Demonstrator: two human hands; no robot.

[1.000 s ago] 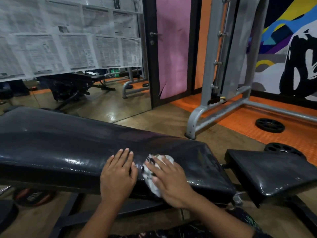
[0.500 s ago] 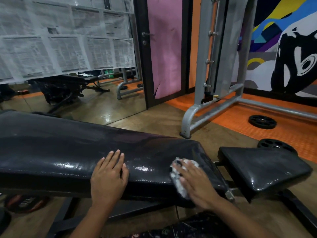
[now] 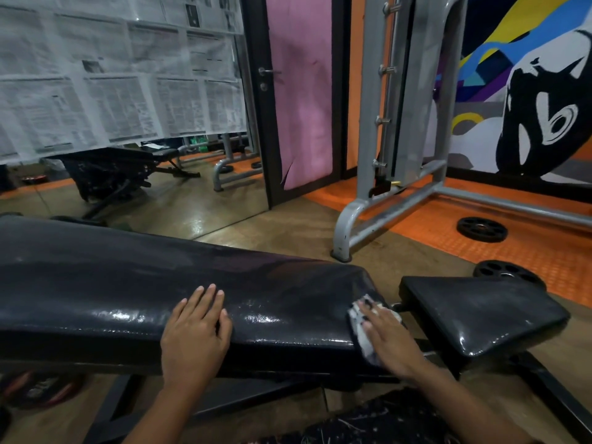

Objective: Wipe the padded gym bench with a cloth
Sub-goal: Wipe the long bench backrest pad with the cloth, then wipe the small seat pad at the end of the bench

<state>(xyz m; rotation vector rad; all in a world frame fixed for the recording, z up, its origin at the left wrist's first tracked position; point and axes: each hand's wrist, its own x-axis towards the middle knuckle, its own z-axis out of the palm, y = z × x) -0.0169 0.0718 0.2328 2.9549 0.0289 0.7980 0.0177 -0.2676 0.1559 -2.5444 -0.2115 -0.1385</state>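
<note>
The long black padded bench (image 3: 128,283) stretches from the left edge to the middle of the view, its near surface glossy and wet-looking. My left hand (image 3: 195,331) lies flat on the pad's front edge, fingers together, holding nothing. My right hand (image 3: 387,341) presses a white cloth (image 3: 362,334) against the bench's right end, at its rounded corner. Most of the cloth is hidden under my fingers. A separate black seat pad (image 3: 480,309) sits just to the right of that end.
A grey steel rack (image 3: 384,200) stands behind the bench on the orange floor mat. Two black weight plates (image 3: 482,229) lie on the floor at the right. A mirror with newspaper sheets (image 3: 121,91) covers the left wall. More plates lie under the bench at bottom left (image 3: 38,389).
My right hand has slid the cloth to the right along the pad, from beside my left hand to the bench's right end. My left hand has stayed in place.
</note>
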